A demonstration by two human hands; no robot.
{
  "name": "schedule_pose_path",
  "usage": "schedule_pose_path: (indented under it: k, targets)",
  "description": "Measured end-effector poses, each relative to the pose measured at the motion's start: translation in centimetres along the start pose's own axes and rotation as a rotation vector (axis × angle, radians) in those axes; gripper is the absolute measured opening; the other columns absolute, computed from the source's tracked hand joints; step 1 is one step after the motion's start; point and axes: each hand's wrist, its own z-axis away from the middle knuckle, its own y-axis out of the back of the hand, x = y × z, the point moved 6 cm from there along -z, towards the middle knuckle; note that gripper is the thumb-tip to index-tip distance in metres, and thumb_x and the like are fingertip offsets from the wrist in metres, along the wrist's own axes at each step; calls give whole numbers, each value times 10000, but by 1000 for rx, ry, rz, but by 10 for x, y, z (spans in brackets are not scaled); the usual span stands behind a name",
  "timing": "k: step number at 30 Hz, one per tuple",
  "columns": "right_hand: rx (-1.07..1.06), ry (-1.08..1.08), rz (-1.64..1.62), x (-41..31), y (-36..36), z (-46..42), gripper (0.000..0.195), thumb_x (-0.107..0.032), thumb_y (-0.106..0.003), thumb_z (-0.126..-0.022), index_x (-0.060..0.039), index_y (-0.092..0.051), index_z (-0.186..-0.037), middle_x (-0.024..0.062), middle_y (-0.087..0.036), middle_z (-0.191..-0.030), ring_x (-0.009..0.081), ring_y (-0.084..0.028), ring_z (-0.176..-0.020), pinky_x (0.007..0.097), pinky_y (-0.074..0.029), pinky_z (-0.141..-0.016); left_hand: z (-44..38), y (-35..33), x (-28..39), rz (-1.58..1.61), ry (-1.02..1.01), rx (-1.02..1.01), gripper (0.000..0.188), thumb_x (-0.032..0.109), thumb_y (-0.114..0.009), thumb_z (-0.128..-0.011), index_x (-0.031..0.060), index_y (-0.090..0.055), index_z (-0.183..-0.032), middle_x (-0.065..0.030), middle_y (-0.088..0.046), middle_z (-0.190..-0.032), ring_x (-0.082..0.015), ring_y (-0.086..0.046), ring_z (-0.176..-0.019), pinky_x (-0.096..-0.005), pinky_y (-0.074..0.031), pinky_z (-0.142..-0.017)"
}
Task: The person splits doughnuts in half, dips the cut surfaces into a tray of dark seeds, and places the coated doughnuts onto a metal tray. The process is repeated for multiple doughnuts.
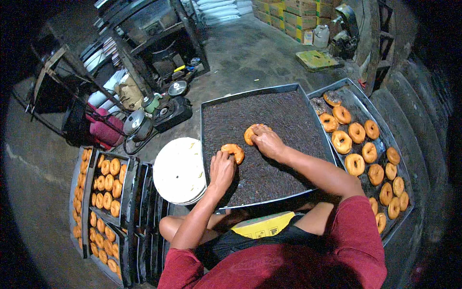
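In front of me a large metal tray point(274, 203) is filled with dark brown chocolate sprinkles point(249, 184). My left hand point(222, 169) has its fingers on a ring doughnut point(236, 151) with a shiny top, over the left half of the sprinkles. Farther up and to the right, my right hand point(267, 142) grips a second ring doughnut point(249, 134), partly covered by the fingers. To the right stands another metal tray point(382, 126) holding several plain doughnuts point(356, 132). Two doughnuts point(332, 98) at its far corner bear dark sprinkles.
A white round lid-like disc point(177, 171) with yellowish smears stands against the sprinkle tray's left side. Stacked trays point(130, 195) of doughnuts are at the lower left. Beyond them sit a lidded pot point(137, 124) and a gas stove point(171, 113). Cardboard boxes point(299, 18) are piled at the back.
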Motion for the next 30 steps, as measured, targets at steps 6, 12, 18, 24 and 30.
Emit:
schedule_pose_path:
  k: [6,12,18,24,30]
  targets:
    - [187,110,-6,4,33,19,128,-95,-649,-747,7,-719,-781,207,-689,-915,405,-673,-939,487,-551,-819,1,14,7,53,-32,15,174,125,-727,-770,59,-751,-929,-129,-680,-929,-331,-589,-935,-447,-485,-816]
    - [32,97,-146,18,36,20,123,-102,-623,-789,-9,-703,-809,208,-693,-928,373,-681,-910,466,-548,-770,-1,9,18,42,-138,-29,225,103,-733,-739,60,-753,-959,-146,-686,-983,-350,-590,-1059,-433,-495,-913]
    - [101,-218,-598,134,94,28,220,-180,-688,-835,-66,-742,-1015,153,-730,-861,299,-703,-788,412,-543,-744,3,-2,10,105,-146,-142,211,68,-732,-764,42,-750,-973,-162,-689,-1046,-383,-587,-1122,-435,-504,-949]
    - [396,-1044,-694,362,157,156,273,-264,-639,-939,-61,-680,-1117,66,-703,-1022,205,-668,-982,424,-528,-850,-26,19,-5,549,305,-102,164,29,-712,-845,-41,-729,-992,-139,-702,-936,-241,-668,-908,-338,-523,-831]
    - [861,-1539,-1089,500,108,251,188,-216,-548,-970,-104,-558,-1120,72,-658,-994,251,-681,-804,524,-591,-721,-130,3,34,1448,651,-220,222,98,-654,-914,-26,-650,-1098,-23,-646,-911,-105,-588,-758,-274,-493,-736]
